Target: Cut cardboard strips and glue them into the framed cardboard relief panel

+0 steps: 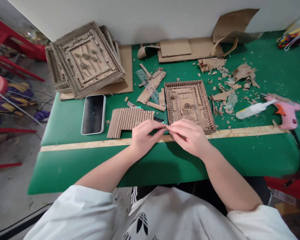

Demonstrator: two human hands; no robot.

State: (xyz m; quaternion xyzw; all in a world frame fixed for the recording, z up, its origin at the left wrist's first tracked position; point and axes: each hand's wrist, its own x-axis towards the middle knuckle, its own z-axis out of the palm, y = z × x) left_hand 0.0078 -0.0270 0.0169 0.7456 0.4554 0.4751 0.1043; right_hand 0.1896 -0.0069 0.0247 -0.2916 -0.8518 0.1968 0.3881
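My left hand (145, 136) and my right hand (190, 136) meet over the table's front part, fingertips pinched together. Between them is a small brown scrap (166, 127) that looks like cardboard, mostly hidden by the fingers. Just behind my right hand lies a square cardboard tray (208, 103) with corrugated walls, strips inside and a small dark cluster in its middle. A notched sheet of corrugated cardboard (127, 119) sits beside my left hand. A tool with a black and teal handle (160, 120) pokes out behind the fingers; its kind is unclear.
A phone (93, 115) lies left, before stacked cardboard frames (90, 60). A clear ruler (146, 81) rests under cardboard strips. Torn scraps (243, 71), a white glue bottle (255, 109) and a pink glue gun (288, 115) with its cable are at right. Flat cardboard (197, 48) lines the back.
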